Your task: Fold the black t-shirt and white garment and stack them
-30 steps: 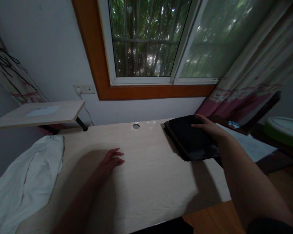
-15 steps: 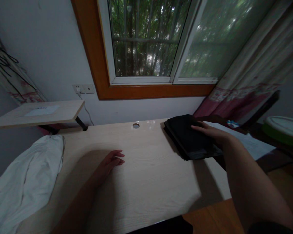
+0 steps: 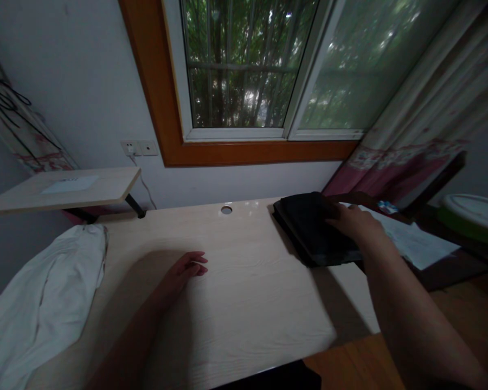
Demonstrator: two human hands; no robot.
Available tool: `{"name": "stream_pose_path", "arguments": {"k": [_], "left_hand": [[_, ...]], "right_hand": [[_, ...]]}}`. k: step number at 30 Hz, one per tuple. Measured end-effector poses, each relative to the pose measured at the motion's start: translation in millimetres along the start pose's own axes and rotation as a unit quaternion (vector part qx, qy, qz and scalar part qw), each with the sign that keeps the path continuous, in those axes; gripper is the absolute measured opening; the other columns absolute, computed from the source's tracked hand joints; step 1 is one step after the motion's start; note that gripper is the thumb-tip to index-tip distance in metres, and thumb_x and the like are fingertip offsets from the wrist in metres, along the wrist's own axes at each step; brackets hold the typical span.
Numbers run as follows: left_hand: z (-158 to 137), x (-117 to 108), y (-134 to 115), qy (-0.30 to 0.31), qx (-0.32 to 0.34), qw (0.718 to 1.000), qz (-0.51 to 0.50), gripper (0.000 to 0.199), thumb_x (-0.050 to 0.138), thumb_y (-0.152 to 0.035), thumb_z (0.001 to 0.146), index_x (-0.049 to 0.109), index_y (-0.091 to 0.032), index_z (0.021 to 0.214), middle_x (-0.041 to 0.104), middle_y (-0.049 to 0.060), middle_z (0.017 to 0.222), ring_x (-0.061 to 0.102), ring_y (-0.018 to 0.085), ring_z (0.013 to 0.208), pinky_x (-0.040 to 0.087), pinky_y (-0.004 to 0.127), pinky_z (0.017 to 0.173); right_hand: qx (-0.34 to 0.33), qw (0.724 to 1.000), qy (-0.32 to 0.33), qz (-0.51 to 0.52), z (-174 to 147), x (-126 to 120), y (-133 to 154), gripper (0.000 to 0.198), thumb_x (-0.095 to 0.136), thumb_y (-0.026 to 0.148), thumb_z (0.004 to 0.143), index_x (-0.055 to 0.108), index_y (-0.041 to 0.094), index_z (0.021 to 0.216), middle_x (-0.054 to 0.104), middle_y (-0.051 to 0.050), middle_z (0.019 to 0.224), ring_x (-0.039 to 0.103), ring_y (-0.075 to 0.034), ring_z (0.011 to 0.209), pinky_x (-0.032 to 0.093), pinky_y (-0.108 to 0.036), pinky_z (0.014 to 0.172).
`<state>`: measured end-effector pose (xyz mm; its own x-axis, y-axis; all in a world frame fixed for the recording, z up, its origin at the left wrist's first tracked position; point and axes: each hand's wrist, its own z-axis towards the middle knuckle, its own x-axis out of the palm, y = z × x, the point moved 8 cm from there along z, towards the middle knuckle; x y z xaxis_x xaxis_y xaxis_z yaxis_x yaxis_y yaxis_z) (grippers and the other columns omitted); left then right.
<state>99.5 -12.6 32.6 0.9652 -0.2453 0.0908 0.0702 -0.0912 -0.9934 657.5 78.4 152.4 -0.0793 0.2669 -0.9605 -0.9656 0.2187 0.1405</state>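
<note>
A stack of black folded cloth (image 3: 301, 222) lies near the right edge of the pale wooden desk (image 3: 244, 303); its layers show along the left side. On top of it, toward its right side, my right hand (image 3: 352, 219) has its fingers bent and closed on the upper cloth. The fingertips are dark and partly lost against the black. My left hand (image 3: 187, 268) is over the left-middle of the desk, fingers slightly curved and apart, holding nothing. A crumpled white cloth (image 3: 61, 287) lies left of it.
A small raised shelf (image 3: 106, 184) with a paper (image 3: 71, 184) on it stands at the back left. A round cable hole (image 3: 226, 209) sits near the desk's back edge. Beyond the right edge are white sheets (image 3: 418, 241) and a green tub with a pale lid (image 3: 475, 216).
My right hand has shifted slightly and its fingers have bent more onto the black cloth, and the forearm has swung a little left. My left hand is almost still.
</note>
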Motion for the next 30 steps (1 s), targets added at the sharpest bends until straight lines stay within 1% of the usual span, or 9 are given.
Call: {"name": "stream_pose_path", "arguments": {"k": [1,3,5,6,8,11,13,22,30], "left_hand": [[0,0,0,0.0,0.0,1.0,0.003,0.039,0.07,-0.045,0.089,0.067,-0.024,0.123,0.07,0.01,0.12,0.071,0.022,0.099,0.053,0.042,0.096],[1,0,2,0.002,0.0,1.0,0.01,0.039,0.068,-0.045,0.09,0.067,-0.023,0.122,0.07,0.01,0.12,0.07,0.022,0.099,0.053,0.041,0.096],[3,-1,3,0.005,0.004,1.0,0.019,0.039,0.067,-0.045,0.091,0.066,-0.023,0.122,0.07,0.009,0.119,0.07,0.021,0.099,0.053,0.041,0.096],[3,0,3,0.008,0.006,1.0,0.024,0.039,0.067,-0.045,0.091,0.066,-0.022,0.122,0.07,0.009,0.12,0.07,0.021,0.099,0.054,0.041,0.096],[4,-1,4,0.013,0.01,0.999,0.03,0.04,0.068,-0.046,0.09,0.066,-0.022,0.122,0.07,0.01,0.12,0.07,0.021,0.099,0.054,0.041,0.095],[4,-1,4,0.016,0.011,0.999,0.042,0.04,0.067,-0.046,0.09,0.066,-0.021,0.122,0.07,0.01,0.119,0.07,0.021,0.099,0.054,0.041,0.095],[4,0,3,0.019,0.015,0.998,0.05,0.039,0.066,-0.045,0.091,0.066,-0.021,0.122,0.07,0.01,0.118,0.07,0.021,0.099,0.054,0.04,0.095],[3,1,0,0.014,0.011,0.998,0.057,0.04,0.067,-0.046,0.089,0.067,-0.021,0.12,0.071,0.01,0.116,0.071,0.022,0.098,0.054,0.042,0.096],[5,0,1,0.016,0.014,0.998,0.063,0.041,0.068,-0.047,0.088,0.068,-0.021,0.12,0.072,0.01,0.115,0.071,0.022,0.097,0.055,0.04,0.093]], "right_hand": [[-0.004,0.999,-0.012,-0.036,0,-1,13,0.06,0.067,0.051,0.088,0.062,0.016,0.137,0.061,-0.029,0.129,0.061,-0.047,0.117,0.048,-0.062,0.094],[-0.103,0.994,-0.028,-0.035,1,6,55,0.056,0.056,0.049,0.096,0.058,0.017,0.142,0.058,-0.025,0.141,0.058,-0.041,0.126,0.045,-0.058,0.105],[-0.196,0.98,-0.028,-0.009,1,21,94,0.055,0.05,0.047,0.099,0.056,0.017,0.145,0.051,-0.02,0.152,0.05,-0.037,0.138,0.04,-0.055,0.114],[-0.216,0.976,-0.018,-0.002,2,32,107,0.057,0.047,0.049,0.101,0.054,0.017,0.148,0.048,-0.018,0.156,0.045,-0.036,0.143,0.038,-0.055,0.117],[-0.21,0.978,0.013,-0.005,6,56,119,0.063,0.04,0.054,0.102,0.048,0.018,0.153,0.041,-0.015,0.163,0.034,-0.037,0.151,0.033,-0.061,0.119],[-0.179,0.982,0.062,-0.004,12,83,120,0.07,0.032,0.06,0.103,0.039,0.019,0.158,0.033,-0.013,0.167,0.025,-0.036,0.155,0.027,-0.065,0.121],[-0.169,0.982,0.081,0.007,17,92,115,0.071,0.029,0.062,0.103,0.037,0.02,0.16,0.03,-0.011,0.168,0.023,-0.033,0.157,0.024,-0.064,0.123],[-0.12,0.986,0.113,0.027,44,100,82,0.069,0.022,0.059,0.105,0.038,0.019,0.159,0.031,-0.009,0.168,0.021,-0.029,0.158,0.022,-0.06,0.125],[-0.133,0.986,0.099,-0.003,44,101,83,0.066,0.028,0.056,0.105,0.038,0.02,0.159,0.033,-0.011,0.167,0.023,-0.03,0.157,0.025,-0.062,0.123]]}}
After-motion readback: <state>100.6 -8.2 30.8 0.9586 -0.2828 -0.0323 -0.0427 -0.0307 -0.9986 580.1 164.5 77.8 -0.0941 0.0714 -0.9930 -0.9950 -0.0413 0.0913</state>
